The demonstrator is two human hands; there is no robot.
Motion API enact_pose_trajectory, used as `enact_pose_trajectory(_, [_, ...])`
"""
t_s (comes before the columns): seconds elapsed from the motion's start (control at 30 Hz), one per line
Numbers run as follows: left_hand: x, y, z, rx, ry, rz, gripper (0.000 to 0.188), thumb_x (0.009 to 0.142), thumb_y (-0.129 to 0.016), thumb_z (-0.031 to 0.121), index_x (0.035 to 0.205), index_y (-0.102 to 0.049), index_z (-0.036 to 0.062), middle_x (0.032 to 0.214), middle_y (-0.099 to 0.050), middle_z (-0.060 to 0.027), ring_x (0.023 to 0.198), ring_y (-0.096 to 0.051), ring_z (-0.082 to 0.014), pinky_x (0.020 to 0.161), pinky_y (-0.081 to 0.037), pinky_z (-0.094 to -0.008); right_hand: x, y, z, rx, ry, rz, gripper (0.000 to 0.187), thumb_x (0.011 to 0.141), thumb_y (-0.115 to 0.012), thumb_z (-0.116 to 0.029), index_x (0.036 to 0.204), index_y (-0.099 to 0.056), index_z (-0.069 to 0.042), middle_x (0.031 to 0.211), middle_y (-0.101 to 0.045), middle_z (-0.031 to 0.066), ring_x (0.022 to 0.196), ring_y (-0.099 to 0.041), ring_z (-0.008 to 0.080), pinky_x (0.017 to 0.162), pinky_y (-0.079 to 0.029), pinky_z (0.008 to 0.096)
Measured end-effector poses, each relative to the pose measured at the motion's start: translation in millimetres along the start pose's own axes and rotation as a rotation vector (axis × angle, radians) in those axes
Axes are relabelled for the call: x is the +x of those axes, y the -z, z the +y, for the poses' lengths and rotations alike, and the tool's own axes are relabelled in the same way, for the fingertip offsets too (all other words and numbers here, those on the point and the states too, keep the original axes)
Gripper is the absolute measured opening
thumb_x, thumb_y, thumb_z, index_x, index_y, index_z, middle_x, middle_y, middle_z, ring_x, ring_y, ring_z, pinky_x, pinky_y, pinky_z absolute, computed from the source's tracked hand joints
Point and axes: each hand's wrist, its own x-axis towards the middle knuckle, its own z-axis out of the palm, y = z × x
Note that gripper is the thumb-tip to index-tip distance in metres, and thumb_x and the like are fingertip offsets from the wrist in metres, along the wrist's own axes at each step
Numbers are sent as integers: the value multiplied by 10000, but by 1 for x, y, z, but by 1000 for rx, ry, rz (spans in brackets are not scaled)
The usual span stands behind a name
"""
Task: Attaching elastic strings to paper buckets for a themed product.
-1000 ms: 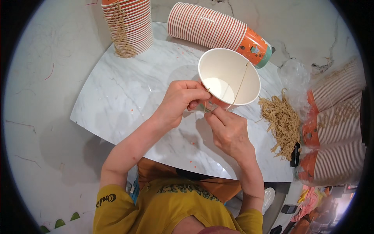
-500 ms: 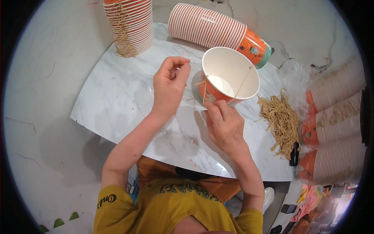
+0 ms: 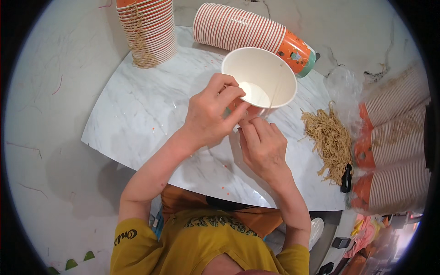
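A large white-lined paper cup (image 3: pixel 259 68) with an orange and green outside stands tilted toward me on the marbled board. A thin tan string (image 3: pixel 277 87) runs across its mouth from the far right rim to the near side. My left hand (image 3: pixel 213 107) is closed at the cup's near left rim, with fingertips over the edge and the thumb outside. Just below the rim, my right hand (image 3: pixel 263 149) pinches the string; its end is hidden by the fingers. The left fingers cover the spot where the string meets the near rim.
A tall stack of cups (image 3: pixel 149 34) with strings stands at the far left. Another stack (image 3: pixel 238 27) lies behind the cup. At right are a heap of tan strings (image 3: pixel 327 142), a black object (image 3: pixel 346 178), and bagged cup stacks (image 3: pixel 396 142). Small orange bits dot the board (image 3: pixel 137 107).
My left hand has moved right and closed at the cup's rim. The cup has shifted slightly left and away. My right hand stays nearly in place, still pinching.
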Motion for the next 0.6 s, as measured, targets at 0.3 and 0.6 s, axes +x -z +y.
enact_pose_trajectory(0.3, [6, 29, -2, 128, -31, -55, 152, 822, -728, -33, 947, -649, 4, 1016, -632, -73, 734, -648, -153, 622, -546, -267, 3, 10, 5, -5, -93, 127, 273, 763, -761, 2, 1013, -662, -46, 933, -627, 71, 749, -602, 256, 653, -460, 368])
enact_pose_trajectory(0.6, [-4, 43, -22, -5, 9, -6, 148, 812, -719, -14, 935, -642, 15, 981, -630, -81, 740, -666, -194, 634, -568, -298, 5, 8, 7, -57, -136, 122, 181, 777, -746, -40, 913, -627, -52, 898, -579, 65, 793, -592, 241, 699, -444, 377])
